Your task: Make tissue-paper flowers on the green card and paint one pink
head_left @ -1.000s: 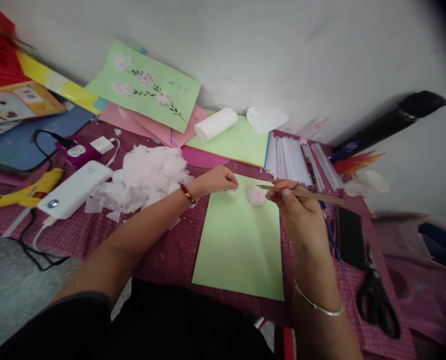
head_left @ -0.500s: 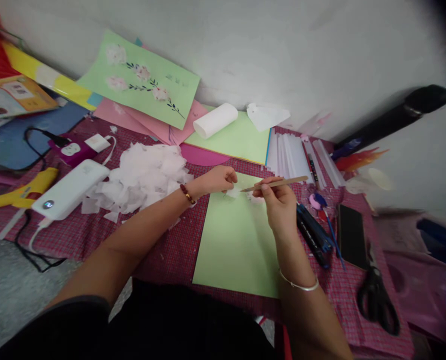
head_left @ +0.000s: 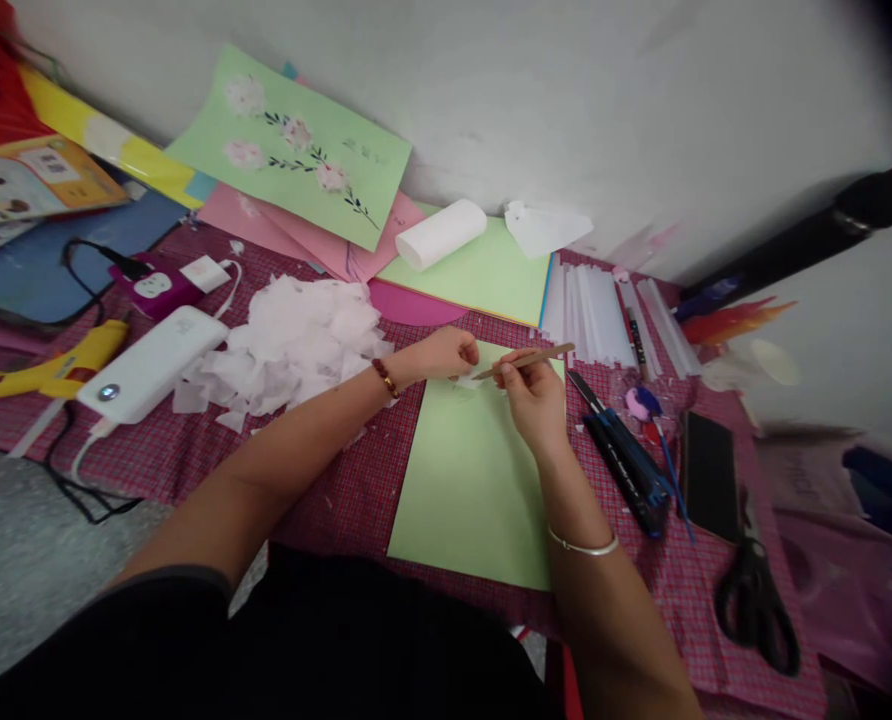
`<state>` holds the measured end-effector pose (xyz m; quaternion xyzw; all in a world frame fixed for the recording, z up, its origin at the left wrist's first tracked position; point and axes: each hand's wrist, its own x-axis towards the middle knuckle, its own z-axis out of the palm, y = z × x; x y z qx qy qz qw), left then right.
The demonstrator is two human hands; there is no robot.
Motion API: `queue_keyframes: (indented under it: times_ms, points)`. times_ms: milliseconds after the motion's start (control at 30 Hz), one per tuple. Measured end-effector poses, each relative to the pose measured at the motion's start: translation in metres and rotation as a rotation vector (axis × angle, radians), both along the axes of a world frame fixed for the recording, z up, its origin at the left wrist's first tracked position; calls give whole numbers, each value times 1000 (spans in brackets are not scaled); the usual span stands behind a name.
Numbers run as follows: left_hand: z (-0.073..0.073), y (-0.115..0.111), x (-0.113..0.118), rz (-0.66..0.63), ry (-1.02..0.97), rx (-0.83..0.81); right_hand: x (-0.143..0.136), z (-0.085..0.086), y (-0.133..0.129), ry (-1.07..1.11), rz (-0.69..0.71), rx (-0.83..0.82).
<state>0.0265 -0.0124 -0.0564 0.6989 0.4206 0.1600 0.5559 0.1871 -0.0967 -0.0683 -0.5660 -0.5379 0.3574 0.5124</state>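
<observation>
In the head view a light green sheet (head_left: 468, 490) lies on the checked tablecloth before me. My right hand (head_left: 534, 400) pinches a thin wooden stick (head_left: 540, 356), its tip angled down to the left over the sheet's upper part. At that tip is a small piece of thin white paper (head_left: 464, 382). My left hand (head_left: 450, 353) is curled closed at the sheet's top left, with its fingertips on this piece. A heap of torn white paper pieces (head_left: 307, 330) lies left of my left hand.
Left stand a white power bank (head_left: 153, 365) and a yellow glue gun (head_left: 67, 365). Behind are a green flower picture (head_left: 296, 150) and a white paper roll (head_left: 442, 235). Right lie blue-black pens (head_left: 626, 470), glue sticks (head_left: 592, 315), a phone (head_left: 708, 475) and black scissors (head_left: 757, 605).
My right hand has moved slightly left and its stick now lies closer to my left fingertips. The whole view has shifted a little; my left hand stays at the paper piece.
</observation>
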Motion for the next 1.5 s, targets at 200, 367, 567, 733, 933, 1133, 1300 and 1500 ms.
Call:
queue_keyframes:
  times_ms: [200, 367, 567, 733, 933, 1133, 1300, 1500]
  points:
    - [3, -2, 0, -39, 34, 23, 1, -3, 1, -39, 10, -14]
    - [4, -3, 0, -40, 46, 49, -1, -4, 3, -27, 15, -12]
    - [0, -1, 0, -58, 64, 99, -2, -5, 6, -102, 17, -25]
    - [-5, 1, 0, 52, 4, 152, 0, -7, 9, -178, 25, -51]
    - [-11, 4, -2, 204, -75, 18, -2, -4, 12, -215, 38, -63]
    - [-11, 8, -5, 240, -78, -93, -2, 1, 14, -94, -43, -67]
    - [-11, 7, -4, 240, -149, -200, 7, 21, 5, 141, -210, 84]
    - [40, 28, -14, 297, -331, -158, 3, 31, -28, 132, -187, 82]
